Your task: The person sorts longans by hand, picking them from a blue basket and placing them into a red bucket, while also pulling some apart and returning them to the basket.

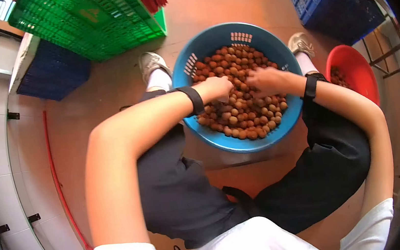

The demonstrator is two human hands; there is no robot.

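Note:
A round blue plastic basket [247,148] stands on the floor between my feet, holding a heap of small round reddish-brown fruits [243,112], perhaps lychees or longans. My left hand [218,88] is over the left middle of the heap, fingers curled in and partly hidden. Facing it from the right, my right hand [268,81] has its fingers bent down at the fruits, a little blurred. A narrow gap separates the two hands. Whatever either hand grips is too small or too covered to make out.
A red basin [357,70] with some similar fruits sits right of my foot. At the upper left are a green crate [85,24] and a blue crate [53,70]. Another blue crate [335,13] stands at the upper right. A red hose [58,180] runs along the left wall.

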